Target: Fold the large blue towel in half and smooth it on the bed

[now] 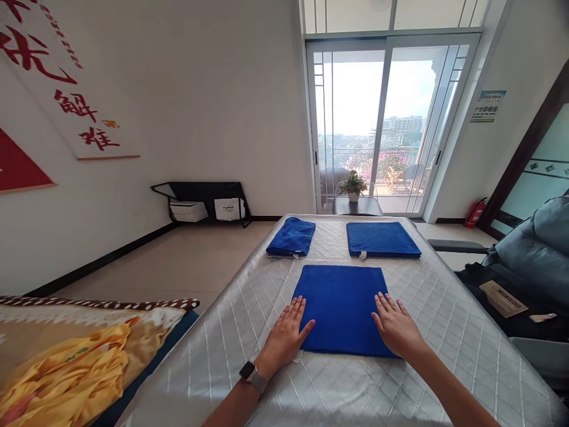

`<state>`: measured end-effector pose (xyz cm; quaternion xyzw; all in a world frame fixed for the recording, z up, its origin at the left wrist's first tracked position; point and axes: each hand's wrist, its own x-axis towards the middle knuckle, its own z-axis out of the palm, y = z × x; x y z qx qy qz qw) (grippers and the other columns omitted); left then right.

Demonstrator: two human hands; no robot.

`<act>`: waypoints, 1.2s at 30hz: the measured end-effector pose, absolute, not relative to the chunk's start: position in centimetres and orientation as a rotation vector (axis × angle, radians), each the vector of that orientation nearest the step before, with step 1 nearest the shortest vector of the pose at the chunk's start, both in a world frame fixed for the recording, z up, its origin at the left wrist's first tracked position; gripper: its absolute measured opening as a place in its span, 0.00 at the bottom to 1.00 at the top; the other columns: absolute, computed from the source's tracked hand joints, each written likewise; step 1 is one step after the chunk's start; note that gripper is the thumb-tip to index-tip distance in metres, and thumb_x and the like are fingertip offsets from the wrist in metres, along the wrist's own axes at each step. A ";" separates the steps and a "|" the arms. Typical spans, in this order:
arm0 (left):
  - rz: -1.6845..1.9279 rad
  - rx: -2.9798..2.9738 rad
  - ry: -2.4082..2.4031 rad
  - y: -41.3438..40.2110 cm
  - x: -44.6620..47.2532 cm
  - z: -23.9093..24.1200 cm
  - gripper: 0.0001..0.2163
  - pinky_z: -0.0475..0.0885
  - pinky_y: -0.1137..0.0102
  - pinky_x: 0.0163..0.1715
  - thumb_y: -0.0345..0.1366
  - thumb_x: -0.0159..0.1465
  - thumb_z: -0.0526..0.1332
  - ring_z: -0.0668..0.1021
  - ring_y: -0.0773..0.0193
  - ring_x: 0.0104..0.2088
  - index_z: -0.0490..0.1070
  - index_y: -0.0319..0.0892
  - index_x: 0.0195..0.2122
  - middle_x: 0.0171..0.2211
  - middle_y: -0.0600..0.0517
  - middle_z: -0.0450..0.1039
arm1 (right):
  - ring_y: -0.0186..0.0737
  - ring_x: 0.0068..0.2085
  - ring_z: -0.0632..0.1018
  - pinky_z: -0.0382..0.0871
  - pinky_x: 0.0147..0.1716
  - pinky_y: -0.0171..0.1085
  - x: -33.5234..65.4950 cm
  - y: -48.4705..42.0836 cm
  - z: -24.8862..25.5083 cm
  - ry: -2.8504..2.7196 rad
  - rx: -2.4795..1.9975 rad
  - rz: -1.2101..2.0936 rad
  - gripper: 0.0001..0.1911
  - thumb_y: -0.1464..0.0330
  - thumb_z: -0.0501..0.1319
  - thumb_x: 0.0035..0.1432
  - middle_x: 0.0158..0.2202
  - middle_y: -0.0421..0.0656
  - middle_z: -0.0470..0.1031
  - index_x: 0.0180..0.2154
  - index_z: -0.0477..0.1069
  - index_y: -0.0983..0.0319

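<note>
A blue towel (pixel 340 308) lies flat and squared on the silver quilted table cover in front of me. My left hand (pixel 288 329), with a watch on the wrist, rests palm down along its left edge, fingers extended. On the opposite edge lies my right hand (pixel 397 326), also flat with its fingers out. Behind, a smaller folded blue towel (pixel 291 237) sits at the far left, its surface a little rumpled. Another folded blue towel (pixel 382 239) lies at the far right, with a white tag at its front edge.
The quilted cover (pixel 231 350) spreads over the whole table. Yellow cloth (pixel 84 367) lies on a bed or bench at left. A dark sofa (pixel 542 255) stands to the right. Beyond the table are a potted plant (pixel 354 187) on a chair and a sliding glass door (pixel 382 118).
</note>
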<state>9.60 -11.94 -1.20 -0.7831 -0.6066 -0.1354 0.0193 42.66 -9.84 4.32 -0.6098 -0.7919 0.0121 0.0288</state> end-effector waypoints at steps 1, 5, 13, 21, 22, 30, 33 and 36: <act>-0.414 -2.429 -1.885 -11.9 9.6 -1.3 0.34 0.56 0.55 0.66 0.55 0.72 0.42 0.54 0.54 0.70 0.45 0.38 0.71 0.70 0.43 0.49 | 0.46 0.71 0.50 0.43 0.68 0.50 42.3 -8.7 4.5 -2.433 -1.894 0.044 0.32 0.59 0.40 0.69 0.70 0.49 0.50 0.68 0.52 0.68; -0.409 -2.406 -1.885 -11.9 9.6 -1.6 0.33 0.56 0.56 0.66 0.55 0.72 0.43 0.54 0.54 0.70 0.44 0.39 0.72 0.71 0.44 0.48 | 0.46 0.71 0.49 0.43 0.67 0.49 41.5 -5.3 3.3 -2.328 -1.967 0.068 0.34 0.59 0.39 0.70 0.71 0.52 0.47 0.69 0.48 0.72; -0.217 -2.329 -2.055 -10.3 12.2 1.7 0.41 0.58 0.53 0.65 0.62 0.68 0.41 0.60 0.46 0.67 0.56 0.31 0.68 0.68 0.36 0.53 | 0.46 0.71 0.45 0.41 0.68 0.49 41.9 -3.8 -0.7 -2.237 -1.969 0.069 0.35 0.58 0.40 0.69 0.72 0.51 0.45 0.69 0.47 0.72; -0.453 -2.769 -1.473 -4.6 27.1 3.0 0.33 0.53 0.59 0.67 0.53 0.73 0.36 0.53 0.55 0.70 0.50 0.34 0.70 0.70 0.40 0.51 | 0.48 0.71 0.46 0.42 0.68 0.50 42.3 -3.7 -1.1 -2.277 -1.937 0.023 0.33 0.64 0.42 0.67 0.71 0.52 0.46 0.69 0.49 0.71; -0.482 -2.784 -1.459 -4.0 28.3 2.5 0.32 0.53 0.59 0.67 0.53 0.73 0.36 0.53 0.56 0.70 0.50 0.34 0.70 0.70 0.40 0.51 | 0.47 0.71 0.46 0.42 0.68 0.49 42.4 -3.7 -1.2 -2.288 -1.932 0.019 0.32 0.66 0.42 0.66 0.72 0.51 0.45 0.69 0.49 0.70; -0.495 -2.732 -1.563 -2.8 26.3 -0.2 0.33 0.51 0.56 0.68 0.53 0.73 0.35 0.52 0.55 0.70 0.50 0.35 0.70 0.70 0.41 0.51 | 0.47 0.71 0.47 0.42 0.68 0.48 42.3 -3.5 -0.9 -2.293 -1.960 0.008 0.33 0.62 0.41 0.68 0.72 0.51 0.46 0.69 0.49 0.71; -0.436 -2.665 -1.639 -2.8 22.9 -0.1 0.33 0.51 0.56 0.68 0.54 0.73 0.36 0.52 0.55 0.70 0.50 0.35 0.70 0.70 0.42 0.51 | 0.47 0.71 0.47 0.41 0.68 0.49 42.3 -3.6 -0.7 -2.279 -1.980 0.012 0.34 0.60 0.41 0.69 0.71 0.51 0.46 0.69 0.47 0.72; -0.407 -2.561 -1.741 -2.6 18.8 -0.4 0.32 0.52 0.55 0.68 0.54 0.73 0.37 0.53 0.55 0.70 0.50 0.38 0.70 0.70 0.43 0.52 | 0.47 0.71 0.46 0.39 0.68 0.50 42.6 -3.6 -0.7 -2.277 -1.974 0.032 0.34 0.59 0.40 0.69 0.72 0.50 0.45 0.69 0.46 0.71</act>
